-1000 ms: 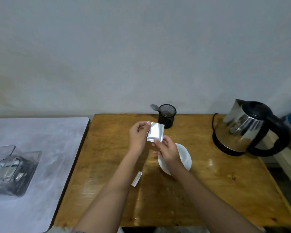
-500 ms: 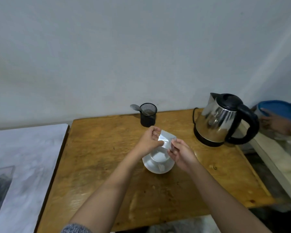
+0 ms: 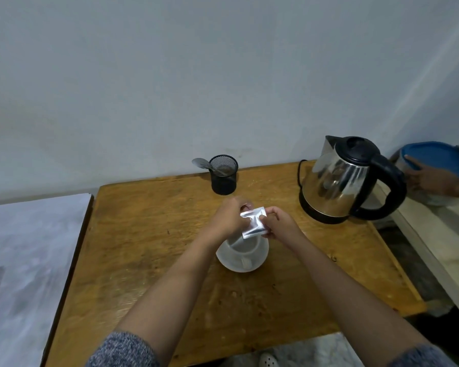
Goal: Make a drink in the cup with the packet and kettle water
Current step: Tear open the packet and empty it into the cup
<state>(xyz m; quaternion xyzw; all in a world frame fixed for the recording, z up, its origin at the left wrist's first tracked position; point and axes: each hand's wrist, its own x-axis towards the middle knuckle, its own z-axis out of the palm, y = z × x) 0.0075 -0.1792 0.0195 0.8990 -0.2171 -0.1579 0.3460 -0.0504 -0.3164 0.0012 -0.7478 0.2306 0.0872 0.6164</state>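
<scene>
A small silver packet (image 3: 252, 222) is held tilted over the white cup (image 3: 243, 254), which stands on a white saucer (image 3: 229, 264) in the middle of the wooden table (image 3: 149, 234). My left hand (image 3: 229, 217) pinches the packet's upper left edge. My right hand (image 3: 281, 225) pinches its right side. The packet's lower end points down toward the cup's mouth. A steel kettle (image 3: 339, 181) with a black lid and handle sits on its base at the table's far right.
A black mesh holder (image 3: 223, 174) with a spoon (image 3: 202, 163) stands at the table's back edge. Another person's hand (image 3: 432, 178) rests on a blue-lidded container (image 3: 435, 157) to the right, past the kettle. A white-covered surface (image 3: 24, 260) adjoins the table on the left.
The view has swung right and down. Both hands brought the packet from in front of the holder down over the cup and tilted it. Another person's hand and the blue lid came into view.
</scene>
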